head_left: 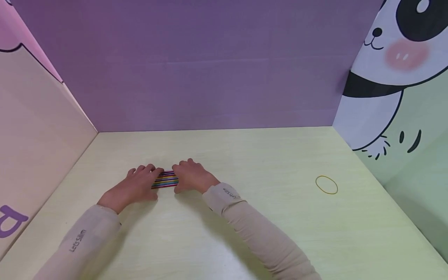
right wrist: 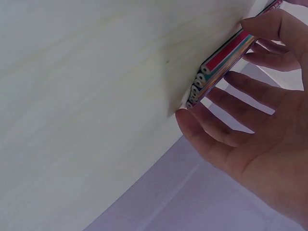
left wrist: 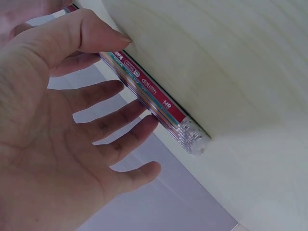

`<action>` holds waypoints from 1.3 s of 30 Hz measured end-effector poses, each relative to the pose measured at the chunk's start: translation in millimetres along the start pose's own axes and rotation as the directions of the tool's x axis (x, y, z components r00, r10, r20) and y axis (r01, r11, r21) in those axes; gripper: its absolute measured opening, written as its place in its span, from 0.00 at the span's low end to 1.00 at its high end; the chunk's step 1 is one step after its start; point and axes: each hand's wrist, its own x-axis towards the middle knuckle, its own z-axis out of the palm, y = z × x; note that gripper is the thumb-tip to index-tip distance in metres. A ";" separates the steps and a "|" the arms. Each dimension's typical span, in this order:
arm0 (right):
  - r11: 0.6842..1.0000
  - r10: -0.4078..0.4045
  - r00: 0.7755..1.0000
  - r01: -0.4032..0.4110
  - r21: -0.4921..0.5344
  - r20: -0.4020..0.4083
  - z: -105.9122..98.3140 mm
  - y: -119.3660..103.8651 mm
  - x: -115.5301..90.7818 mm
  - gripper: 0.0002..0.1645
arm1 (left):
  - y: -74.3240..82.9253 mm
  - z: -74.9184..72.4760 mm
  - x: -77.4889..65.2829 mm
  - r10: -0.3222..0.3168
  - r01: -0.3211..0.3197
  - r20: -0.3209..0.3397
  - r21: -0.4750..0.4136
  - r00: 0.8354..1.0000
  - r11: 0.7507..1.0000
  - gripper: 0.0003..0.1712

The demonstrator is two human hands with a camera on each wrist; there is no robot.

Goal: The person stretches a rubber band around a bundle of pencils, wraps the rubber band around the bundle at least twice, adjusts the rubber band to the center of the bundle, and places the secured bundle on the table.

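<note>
Several striped pencils [head_left: 166,179] lie side by side on the table, red, yellow, blue and dark. At their left part my left hand [head_left: 138,186] holds them, thumb on the near side and fingertips on the far side. My right hand [head_left: 192,177] holds the right part in the same way. The left wrist view shows silvery ends on the pencils [left wrist: 166,103] beyond the left fingers. In the right wrist view, blunt round ends of the pencils [right wrist: 226,55] show, with a right fingertip beside them. My palms hide part of the pencils in the head view.
A thin yellow rubber band [head_left: 327,185] lies at the right on the pale wooden table [head_left: 245,163]. A purple panel [head_left: 217,77] stands at the back. Side panels close off the left and right, the right one with a panda drawing [head_left: 407,54].
</note>
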 end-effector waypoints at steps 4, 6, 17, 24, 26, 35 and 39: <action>1.000 0.009 1.000 -0.009 0.005 -0.005 -0.1 0.6 0.9 0.27 | -0.7 0.6 0.8 0.017 -0.017 -0.017 0.011 1.000 1.000 0.41; 1.000 0.010 1.000 -0.010 0.003 -0.009 0.5 1.6 1.8 0.26 | -1.2 1.3 1.1 0.029 -0.029 -0.029 0.017 0.999 0.999 0.40; 1.000 0.008 1.000 -0.008 0.010 -0.018 2.6 2.1 5.1 0.25 | -3.2 1.0 1.7 0.057 -0.055 -0.078 0.031 0.995 0.998 0.33; 1.000 0.009 1.000 -0.009 0.007 -0.020 3.5 0.9 8.8 0.21 | -8.5 1.1 4.3 0.066 -0.066 -0.089 0.002 0.994 0.998 0.30; 1.000 0.010 1.000 -0.010 0.001 -0.022 3.4 1.0 10.0 0.20 | -9.2 0.8 5.4 0.072 -0.072 -0.085 0.000 0.994 0.997 0.29; 1.000 0.012 1.000 -0.012 0.001 -0.014 1.3 0.6 11.3 0.15 | -10.6 0.2 11.9 0.088 -0.089 -0.047 -0.014 0.995 0.996 0.24; 1.000 0.009 1.000 -0.009 0.013 -0.011 0.2 0.1 12.2 0.15 | -8.3 -2.1 12.5 0.100 -0.099 -0.029 0.002 0.995 0.995 0.21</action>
